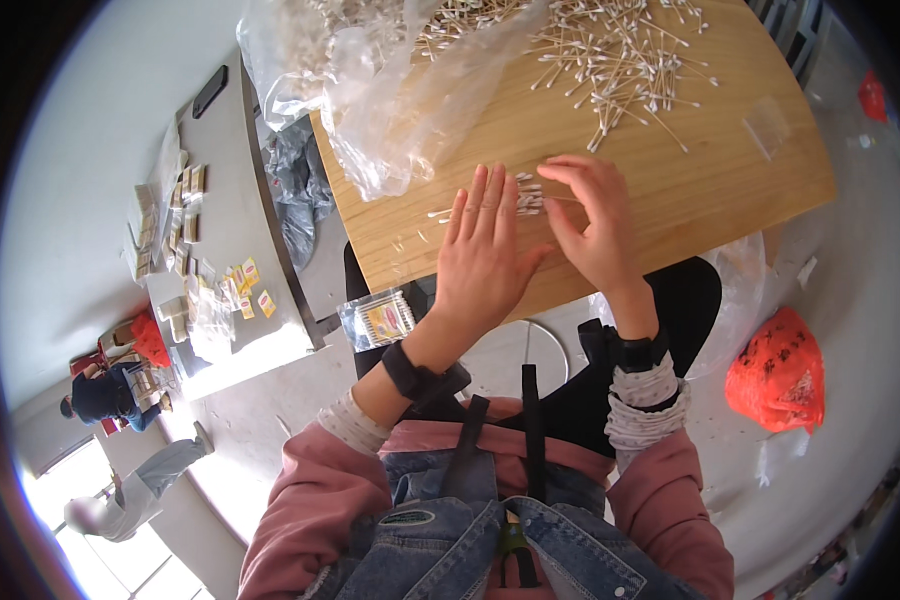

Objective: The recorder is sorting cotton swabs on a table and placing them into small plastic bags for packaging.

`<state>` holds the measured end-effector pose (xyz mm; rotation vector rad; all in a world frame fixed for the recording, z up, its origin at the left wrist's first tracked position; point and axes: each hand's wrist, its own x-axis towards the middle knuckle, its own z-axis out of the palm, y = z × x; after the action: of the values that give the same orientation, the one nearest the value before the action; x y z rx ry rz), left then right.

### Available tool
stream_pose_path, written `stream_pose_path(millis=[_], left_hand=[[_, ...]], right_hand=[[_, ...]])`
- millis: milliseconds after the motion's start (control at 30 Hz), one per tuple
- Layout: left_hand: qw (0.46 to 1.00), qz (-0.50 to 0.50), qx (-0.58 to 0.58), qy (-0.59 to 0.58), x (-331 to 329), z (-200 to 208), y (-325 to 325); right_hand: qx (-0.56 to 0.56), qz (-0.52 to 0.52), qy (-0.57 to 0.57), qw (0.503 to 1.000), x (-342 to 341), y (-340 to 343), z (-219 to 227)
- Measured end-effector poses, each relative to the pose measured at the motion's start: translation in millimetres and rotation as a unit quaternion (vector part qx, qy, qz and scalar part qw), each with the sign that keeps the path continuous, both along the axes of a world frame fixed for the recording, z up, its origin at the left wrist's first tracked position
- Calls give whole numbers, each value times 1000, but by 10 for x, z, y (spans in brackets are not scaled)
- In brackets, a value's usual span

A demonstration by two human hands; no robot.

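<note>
Left hand (482,255): palm down, grip flat, fingers together, thumb out; lies just left of the visible heads of a small row of swabs (530,200). Row sits between the hands, inboard of the bench's (730,190) near edge, long axes roughly left-right, one head poking out left of the left fingers. Right hand (598,225): grip spread, gap facing left toward the heads; contact unclear. Left looks nearer.

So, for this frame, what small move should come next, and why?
Probably draw the right hand's thumb and fingers together around the swab tips: these show in a cluster between the hands, the left hand is flat beside them, and the right thumb and forefinger are apart.
</note>
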<state>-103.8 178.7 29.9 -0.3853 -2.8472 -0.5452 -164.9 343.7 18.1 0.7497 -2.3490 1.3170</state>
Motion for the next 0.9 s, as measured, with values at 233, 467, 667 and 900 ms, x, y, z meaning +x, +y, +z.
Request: stream_pose_path(millis=[233, 467, 667, 900], left_hand=[[995, 59, -76, -16, -91, -244, 202], [993, 35, -87, -74, 357, -149, 277], [995, 42, -70, -58, 420, -204, 267], [995, 28, -71, -61, 382, -193, 263]], right_hand=[[75, -7, -19, 997, 3, 242, -31], [90, 18, -34, 995, -110, 291, -56], [115, -41, -24, 992, -113, 253, -30], [69, 84, 0, 994, -188, -279, -88]])
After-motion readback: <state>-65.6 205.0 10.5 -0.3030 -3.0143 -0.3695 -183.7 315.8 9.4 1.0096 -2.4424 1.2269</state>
